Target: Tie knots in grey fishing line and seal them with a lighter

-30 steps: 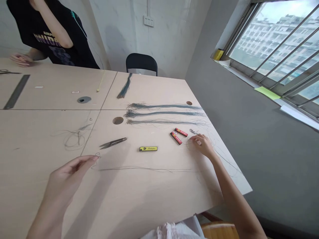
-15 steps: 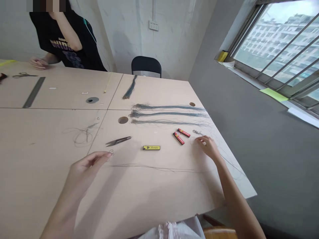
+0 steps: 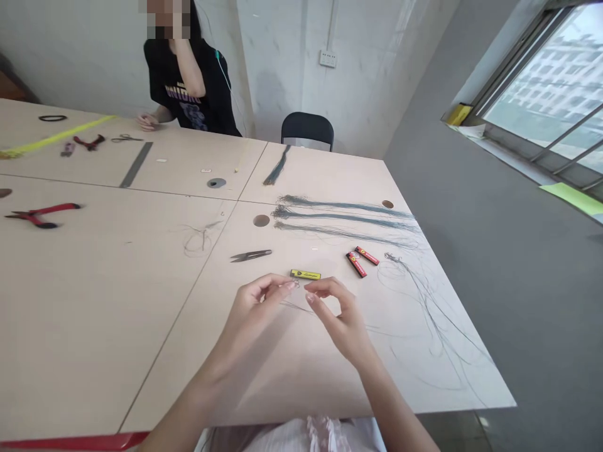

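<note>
My left hand (image 3: 264,298) is closed in a pinch on a small loop of thin dark thread (image 3: 296,284). Strands of it trail over the table below the fingers. Close to the loop, my right hand (image 3: 336,307) has its thumb and forefinger curved with a slight gap at the tips; I see nothing between them. Just behind both hands lies a yellow lighter (image 3: 306,274). Dark thread snips (image 3: 251,255) lie farther left. Two red lighters (image 3: 362,260) rest right of centre, beside a loose tangle of thread (image 3: 394,258) whose strands spread toward the right edge.
Three bluish thread bundles (image 3: 343,215) lie across the table (image 3: 141,301), another bundle (image 3: 277,166) behind them. Red-handled pliers (image 3: 44,215), a metal ruler (image 3: 136,164) and a thread coil (image 3: 201,237) are left. A co-worker (image 3: 193,81) sits opposite; a chair (image 3: 307,129) stands behind.
My right hand has moved left from beside the tangle to my left hand, which still pinches the loop. The view has turned left, bringing the red-handled pliers into sight.
</note>
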Demonstrator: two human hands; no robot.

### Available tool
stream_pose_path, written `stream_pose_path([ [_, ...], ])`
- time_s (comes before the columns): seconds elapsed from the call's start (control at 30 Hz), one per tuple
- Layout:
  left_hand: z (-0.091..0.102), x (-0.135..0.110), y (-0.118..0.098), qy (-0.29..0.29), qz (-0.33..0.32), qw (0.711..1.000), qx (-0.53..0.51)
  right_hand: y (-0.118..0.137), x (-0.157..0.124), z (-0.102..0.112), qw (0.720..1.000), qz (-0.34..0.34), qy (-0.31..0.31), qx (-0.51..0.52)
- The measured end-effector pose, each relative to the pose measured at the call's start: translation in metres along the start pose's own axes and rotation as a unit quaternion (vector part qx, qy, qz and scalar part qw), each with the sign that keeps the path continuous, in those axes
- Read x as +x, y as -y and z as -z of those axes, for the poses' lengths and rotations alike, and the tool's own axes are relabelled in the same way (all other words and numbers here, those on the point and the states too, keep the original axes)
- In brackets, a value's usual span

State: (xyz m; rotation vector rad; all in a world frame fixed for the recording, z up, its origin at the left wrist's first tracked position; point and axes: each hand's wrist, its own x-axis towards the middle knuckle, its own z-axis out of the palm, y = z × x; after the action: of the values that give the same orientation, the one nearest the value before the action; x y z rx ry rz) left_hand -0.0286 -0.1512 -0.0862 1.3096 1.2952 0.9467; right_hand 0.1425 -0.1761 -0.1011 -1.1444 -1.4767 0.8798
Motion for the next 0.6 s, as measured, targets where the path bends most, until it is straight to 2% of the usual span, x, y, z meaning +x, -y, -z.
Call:
stream_pose_path([
  [0.07, -0.0039, -0.0014, -0.0019, 0.008, -0.004, 1.0, 0.002, 0.0026, 0.0009, -0.0082, 0.999, -0.005, -0.024, 0.024],
  [0.2, -0.008, -0.003, -0.0044, 0.016, -0.005, 1.0, 0.003, 0.004, 0.0022, -0.0092, 0.998, -0.024, -0.046, 0.04],
  [0.4, -0.0116, -0.006, -0.0098, 0.027, -0.005, 0.999, -0.02, 0.0035, 0.0033, -0.0066, 0.994, -0.074, -0.035, 0.067],
  [0.6, -0.0109, -0.0049, -0.0061, 0.02, -0.009, 0.999, -0.028, 0.005, 0.0059, -0.0072, 0.986, -0.135, -0.017, 0.098],
])
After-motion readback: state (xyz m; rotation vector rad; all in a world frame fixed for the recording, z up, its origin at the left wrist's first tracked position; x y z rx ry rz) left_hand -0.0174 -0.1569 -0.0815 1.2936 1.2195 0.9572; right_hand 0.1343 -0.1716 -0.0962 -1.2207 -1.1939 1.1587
